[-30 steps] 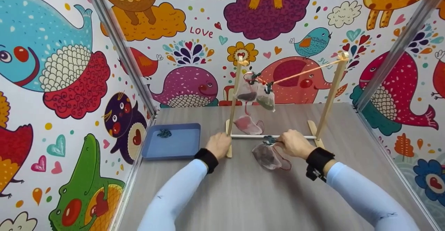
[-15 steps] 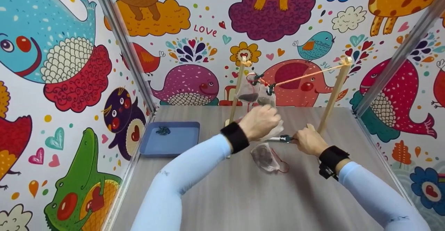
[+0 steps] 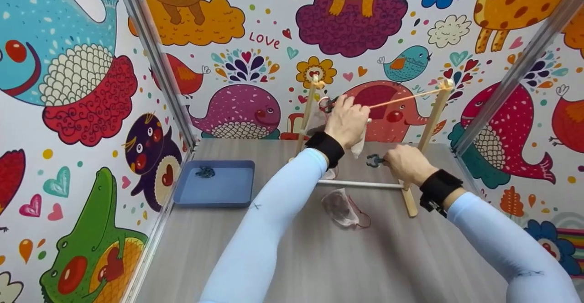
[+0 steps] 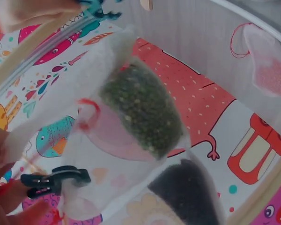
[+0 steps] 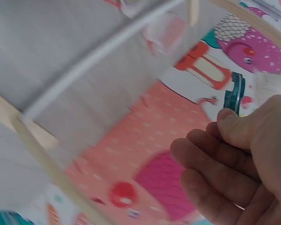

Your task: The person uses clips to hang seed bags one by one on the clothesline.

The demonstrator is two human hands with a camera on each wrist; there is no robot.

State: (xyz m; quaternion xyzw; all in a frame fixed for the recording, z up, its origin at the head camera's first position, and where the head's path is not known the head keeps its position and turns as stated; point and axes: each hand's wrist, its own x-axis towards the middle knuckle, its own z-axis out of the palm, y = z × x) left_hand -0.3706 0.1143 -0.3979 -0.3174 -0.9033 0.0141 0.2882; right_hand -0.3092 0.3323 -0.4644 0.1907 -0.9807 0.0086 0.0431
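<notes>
My left hand (image 3: 346, 122) is up at the orange cord (image 3: 406, 98), holding the top of a white translucent drawstring bag (image 4: 61, 101). Behind that one in the left wrist view hang a green-filled bag (image 4: 143, 110) and a dark-filled bag (image 4: 185, 192), with a dark clip (image 4: 56, 180) near the fingers. Lower and to the right, my right hand (image 3: 408, 164) pinches a small dark green clip (image 5: 234, 93) between thumb and forefinger. The held bag's filling is hidden.
The cord spans two wooden posts (image 3: 433, 122) joined low down by a white bar (image 3: 365, 184). A pink-filled bag (image 4: 271, 75) lies behind the bar and a greyish bag (image 3: 340, 207) in front. At left, a blue tray (image 3: 214, 198) holds several dark clips (image 3: 205, 171).
My left hand has moved from beside the left post rightward and up to the cord, bringing a white bag. My right hand has lifted the clip away from the front bag, rightward and up.
</notes>
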